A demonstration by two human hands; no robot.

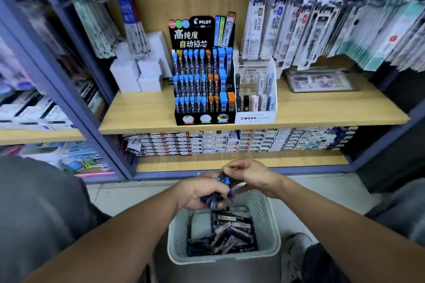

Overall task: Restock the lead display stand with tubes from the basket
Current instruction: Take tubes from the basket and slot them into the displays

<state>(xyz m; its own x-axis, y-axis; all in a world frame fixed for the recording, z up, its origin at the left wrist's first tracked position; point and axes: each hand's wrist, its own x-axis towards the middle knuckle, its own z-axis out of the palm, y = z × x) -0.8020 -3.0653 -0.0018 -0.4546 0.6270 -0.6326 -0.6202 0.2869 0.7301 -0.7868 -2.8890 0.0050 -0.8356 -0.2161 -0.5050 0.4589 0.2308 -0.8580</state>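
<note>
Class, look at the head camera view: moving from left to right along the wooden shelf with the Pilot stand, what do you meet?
White boxes → black Pilot lead display stand → white Mono display box → clear flat case.

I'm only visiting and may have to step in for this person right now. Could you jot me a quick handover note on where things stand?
Left hand: grips a bunch of blue-capped tubes above the basket.
Right hand: fingers curled at the top of that bunch, apparently pinching one tube.
Basket: on the floor between the knees, many tubes inside.
Lead display stand: on the wooden shelf, three tiers mostly filled with blue and orange caps.
Done: a handful picked up.
Left: slot those tubes into the stand, then continue from the basket.
</note>
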